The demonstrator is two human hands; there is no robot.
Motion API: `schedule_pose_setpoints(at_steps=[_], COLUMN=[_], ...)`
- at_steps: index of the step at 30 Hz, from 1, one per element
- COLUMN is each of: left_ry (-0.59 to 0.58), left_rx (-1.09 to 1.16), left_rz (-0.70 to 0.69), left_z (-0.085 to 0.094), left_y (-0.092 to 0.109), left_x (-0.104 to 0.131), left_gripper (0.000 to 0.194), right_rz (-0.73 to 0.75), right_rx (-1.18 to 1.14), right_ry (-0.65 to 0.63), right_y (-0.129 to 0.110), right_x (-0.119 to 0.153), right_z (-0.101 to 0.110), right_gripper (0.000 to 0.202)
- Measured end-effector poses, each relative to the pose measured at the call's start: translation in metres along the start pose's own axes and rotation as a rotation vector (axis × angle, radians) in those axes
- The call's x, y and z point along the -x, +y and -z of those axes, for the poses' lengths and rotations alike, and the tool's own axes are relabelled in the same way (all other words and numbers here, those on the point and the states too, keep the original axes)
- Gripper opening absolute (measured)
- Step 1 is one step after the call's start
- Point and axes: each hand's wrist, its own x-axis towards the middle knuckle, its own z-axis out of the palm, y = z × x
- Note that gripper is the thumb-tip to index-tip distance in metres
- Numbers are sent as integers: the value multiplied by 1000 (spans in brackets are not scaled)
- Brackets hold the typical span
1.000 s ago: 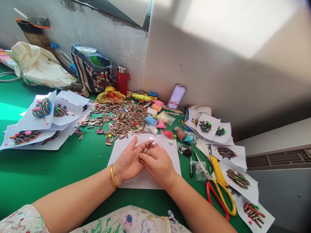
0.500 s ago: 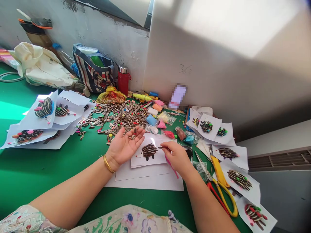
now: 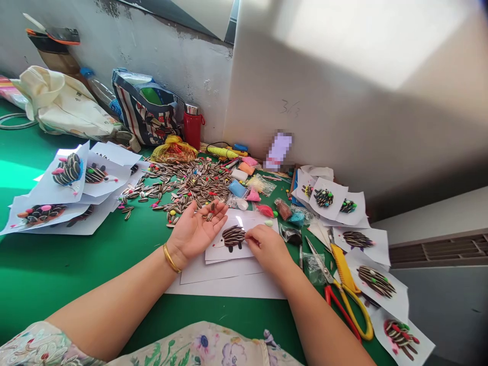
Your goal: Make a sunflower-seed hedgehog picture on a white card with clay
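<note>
Green tabletop (image 3: 95,272) as ground; on it the large white paper sheets (image 3: 224,287), lying under the work; beyond them the heap of striped sunflower seeds (image 3: 202,185), spread loose with coloured bits among it; the smaller white card (image 3: 215,255) sits on top of the sheets, uncovered now, whereas one second ago both hands met over this spot and hid it; red-and-yellow-handled scissors (image 3: 360,310) to the right, blades apart, not in use; left hand (image 3: 198,230) palm up, fingers loosely spread, nothing gripped, serving as a tray; right hand (image 3: 269,250) at the card's right part, fingers curled in, fingertips at the rear edge of the figure; half a second ago these fingers stood a little clear of that edge with a dark seed showing in the pinch; that gap has since closed and the seed can no longer be made out; cannot tell whether it is gripped or already let go; hedgehog figure (image 3: 234,237) lies on the card between the two hands, snout to the left, back covered in striped seeds, dark feet below; judged meaning: a seed has been brought to the figure's rear edge, its seating there unconfirmed; smallest, the few loose seeds (image 3: 210,213) resting on the left fingers, much as they lay half a second ago, so a small supply appears to remain at hand.
</note>
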Motion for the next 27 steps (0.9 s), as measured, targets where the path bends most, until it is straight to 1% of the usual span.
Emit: schedule_pose_setpoints(at_steps=[3, 9, 12, 21, 25, 27], left_ry=[4, 24, 15, -4, -8, -6], left_rx=[-1, -6, -6, 4, -6, -14], left_rz=[1, 8, 1, 10, 19, 25], left_z=[-1, -2, -2, 0, -2, -4], left_y=[0, -1, -1, -1, -1, -2], left_x=[0, 1, 1, 1, 2, 4], left_gripper=[47, 47, 47, 47, 48, 49], right_rz=[12, 40, 57, 77, 75, 84], right_rx=[48, 226, 261, 239, 193, 167], right_ry=[-10, -26, -21, 8, 13, 59], right_y=[-1, -6, -8, -4, -5, -7], right_x=[-1, -2, -3, -2, -1, 0], right_z=[-2, -5, -7, -12, -5, 0], right_gripper=[14, 12, 14, 15, 12, 11])
